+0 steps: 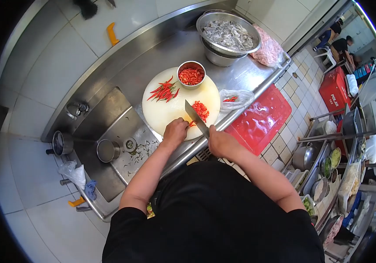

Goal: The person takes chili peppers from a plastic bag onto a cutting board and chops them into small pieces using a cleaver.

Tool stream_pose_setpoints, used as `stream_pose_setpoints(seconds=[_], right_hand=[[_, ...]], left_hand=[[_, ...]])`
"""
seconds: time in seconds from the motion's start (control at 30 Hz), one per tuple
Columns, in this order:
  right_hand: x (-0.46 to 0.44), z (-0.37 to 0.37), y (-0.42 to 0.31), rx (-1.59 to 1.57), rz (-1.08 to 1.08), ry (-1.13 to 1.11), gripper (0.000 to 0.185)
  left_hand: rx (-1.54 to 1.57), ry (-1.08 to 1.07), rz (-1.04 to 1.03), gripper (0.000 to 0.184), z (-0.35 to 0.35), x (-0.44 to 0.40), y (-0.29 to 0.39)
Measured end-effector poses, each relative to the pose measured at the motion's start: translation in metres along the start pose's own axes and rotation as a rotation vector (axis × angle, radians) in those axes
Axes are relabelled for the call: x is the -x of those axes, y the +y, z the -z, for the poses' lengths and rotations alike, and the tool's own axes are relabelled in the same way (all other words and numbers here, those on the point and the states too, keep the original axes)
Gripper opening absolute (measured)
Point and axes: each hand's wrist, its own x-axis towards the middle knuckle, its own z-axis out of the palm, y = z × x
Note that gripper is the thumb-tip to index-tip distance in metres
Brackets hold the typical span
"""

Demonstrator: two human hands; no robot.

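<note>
Steel counter by a tiled wall, knife slanting across a round board

A steel counter (129,72) runs along the white-tiled wall, with a sink (109,175) set in it on the left. On it lies a round white cutting board (157,116), carrying the knife work.

The knife (196,117) is over the near right part of the board. Its long axis runs diagonally, the handle end low and right toward the person, the tip up and left, away from the body. Which way the cutting edge faces is hard to tell.

The right hand (223,143) is wrapped around the handle, fingers closed on it. The left hand (175,133) is bunched on the other side of the blade, fingertips at a few red chilli pieces (191,124); whether they pinch these or only press them, I cannot tell.

A heap of chopped chilli (201,110) lies just right of the blade. Whole chillies (165,91) lie farther up the board on the left, set at mixed slants. A steel cup (192,87) at the board's far side contains more chopped chilli. Beside the board's right edge sits a clear plastic bag (242,97).
</note>
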Motion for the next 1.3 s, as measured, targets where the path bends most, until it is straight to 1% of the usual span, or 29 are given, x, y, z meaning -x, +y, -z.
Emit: stream_pose_setpoints(seconds=[0.1,0.17,0.27,0.37,0.47,0.5,0.57,0.6,0.7,0.73,0.8,0.9,0.93,0.97,1.03,1.1,1.2,1.23,1.3], right_hand=[[-0.002,-0.015,0.007,0.039,0.02,0.009,0.029],[-0.009,0.002,0.003,-0.015,0.03,0.026,0.03],[-0.006,0.027,-0.006,0.021,0.053,0.003,0.029],[0.01,0.001,-0.003,0.014,0.033,0.043,0.026],[0.003,-0.025,0.008,0.012,0.066,0.102,0.024],[-0.001,-0.028,0.012,0.017,0.088,0.14,0.024],[-0.008,-0.006,0.007,0.031,0.142,0.154,0.024],[-0.01,0.01,-0.001,0.047,0.088,0.069,0.025],[-0.002,0.012,-0.005,0.025,0.097,0.067,0.025],[-0.001,0.003,-0.003,0.032,0.101,0.064,0.025],[0.004,-0.021,0.005,-0.026,0.029,0.045,0.026],[-0.004,-0.012,0.007,-0.019,0.075,0.08,0.027],[-0.008,-0.004,0.007,0.007,0.136,0.105,0.027],[-0.005,0.005,0.003,0.0,0.134,0.116,0.027],[0.002,0.017,-0.006,-0.023,0.101,0.047,0.026],[0.009,-0.007,0.0,0.009,0.084,0.059,0.027],[0.009,-0.021,0.005,-0.047,-0.008,0.037,0.025],[0.004,-0.016,0.005,-0.048,-0.006,0.039,0.025],[-0.004,0.0,0.004,-0.02,0.084,0.084,0.024]], left_hand=[[0.02,0.016,-0.002,0.013,-0.002,0.002,0.003],[0.012,0.008,-0.003,0.012,-0.003,0.003,0.002],[0.004,0.026,0.008,0.012,-0.004,-0.001,0.003],[0.018,0.046,0.032,0.013,-0.004,0.002,0.004],[0.021,0.05,0.009,0.014,-0.002,0.002,0.006],[0.007,0.05,0.019,0.014,-0.001,0.0,0.007],[-0.017,0.018,0.012,0.014,0.0,0.005,0.008],[0.0,0.018,0.025,0.014,0.001,0.001,0.008],[0.013,0.018,0.027,0.015,0.0,0.001,0.006],[0.011,0.028,0.017,0.015,0.0,0.001,0.005],[0.027,0.045,0.004,0.014,-0.001,0.002,0.003],[0.02,0.047,-0.02,0.013,-0.003,0.0,0.001],[0.002,0.036,-0.027,0.013,-0.003,0.0,0.001],[-0.004,0.036,-0.038,0.013,-0.001,-0.003,0.002],[0.024,-0.015,0.022,0.014,0.002,-0.001,0.004],[0.034,-0.004,-0.001,0.013,0.003,-0.001,0.005],[0.045,0.024,-0.031,0.013,-0.003,0.001,-0.001],[0.036,0.029,-0.056,0.012,-0.005,0.0,-0.003],[0.034,0.03,-0.066,0.012,-0.006,0.002,-0.004]])
